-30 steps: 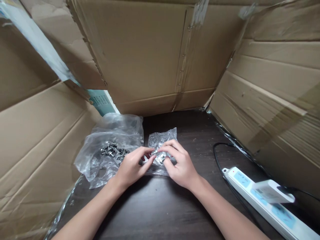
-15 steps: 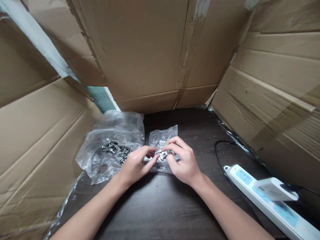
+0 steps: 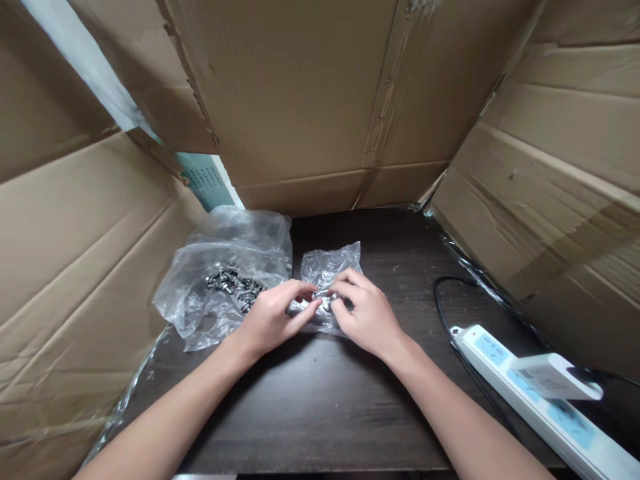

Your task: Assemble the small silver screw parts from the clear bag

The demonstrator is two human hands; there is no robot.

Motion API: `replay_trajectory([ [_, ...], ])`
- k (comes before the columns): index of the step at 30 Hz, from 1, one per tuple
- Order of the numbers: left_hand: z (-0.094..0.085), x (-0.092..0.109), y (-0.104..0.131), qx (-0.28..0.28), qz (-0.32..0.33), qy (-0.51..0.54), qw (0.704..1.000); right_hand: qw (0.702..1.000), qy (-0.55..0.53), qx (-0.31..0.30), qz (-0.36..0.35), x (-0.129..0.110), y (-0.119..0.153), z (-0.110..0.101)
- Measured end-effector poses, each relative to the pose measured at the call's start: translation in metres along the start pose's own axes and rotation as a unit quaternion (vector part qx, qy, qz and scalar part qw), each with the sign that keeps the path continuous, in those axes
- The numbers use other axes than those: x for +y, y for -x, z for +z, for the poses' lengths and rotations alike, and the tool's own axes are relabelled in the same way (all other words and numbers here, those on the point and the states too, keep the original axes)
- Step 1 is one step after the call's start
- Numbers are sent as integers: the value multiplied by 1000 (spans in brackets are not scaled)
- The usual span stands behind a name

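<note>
A small shiny metal bolt (image 3: pixel 321 293) spans the gap between my two hands, above a small crinkled clear plastic bag (image 3: pixel 325 263). The thumb and fingers of my left hand (image 3: pixel 280 310) pinch its left end. At its right end, the fingertips of my right hand (image 3: pixel 365 307) close on it, partly hiding it. Just below, another small metal piece (image 3: pixel 327 305) shows by my right thumb. To the left of my left hand, a pile of metal bolts (image 3: pixel 233 283) lies on a larger clear plastic bag (image 3: pixel 187 287).
A white power strip (image 3: pixel 537 407) with a white plug-in adapter (image 3: pixel 557 377) lies at the right, its black cable (image 3: pixel 437 307) curving beside it. Cardboard walls (image 3: pixel 300 100) enclose the dark tabletop (image 3: pixel 310 407) at the back and both sides.
The bolt now lies more plainly between my fingertips, and my right fingers have curled in slightly. The whole view has shifted a little with my head; the bags and pile stay put.
</note>
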State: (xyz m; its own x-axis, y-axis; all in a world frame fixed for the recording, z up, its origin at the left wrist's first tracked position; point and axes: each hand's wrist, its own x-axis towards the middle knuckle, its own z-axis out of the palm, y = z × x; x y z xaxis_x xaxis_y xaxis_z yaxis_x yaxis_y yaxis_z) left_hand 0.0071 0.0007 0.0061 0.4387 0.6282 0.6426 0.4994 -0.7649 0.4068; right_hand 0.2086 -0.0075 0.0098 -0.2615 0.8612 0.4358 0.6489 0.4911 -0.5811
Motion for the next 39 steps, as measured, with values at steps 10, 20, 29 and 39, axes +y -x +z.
replay_trajectory([
  [10, -1, -5, -2, 5, -6, -6, 1000, 986, -109, 77, -102, -7, 1, -3],
  [20, -2, -8, -2, 8, -17, -11, 1000, 995, -76, 27, -57, -5, 3, -1],
  [29, -2, -8, -2, 9, -9, -22, 1000, 989, -126, 78, -23, -6, 0, 0],
  [39, -2, -9, -2, -5, 2, -13, 1000, 996, -85, -32, 5, 0, 2, 8],
])
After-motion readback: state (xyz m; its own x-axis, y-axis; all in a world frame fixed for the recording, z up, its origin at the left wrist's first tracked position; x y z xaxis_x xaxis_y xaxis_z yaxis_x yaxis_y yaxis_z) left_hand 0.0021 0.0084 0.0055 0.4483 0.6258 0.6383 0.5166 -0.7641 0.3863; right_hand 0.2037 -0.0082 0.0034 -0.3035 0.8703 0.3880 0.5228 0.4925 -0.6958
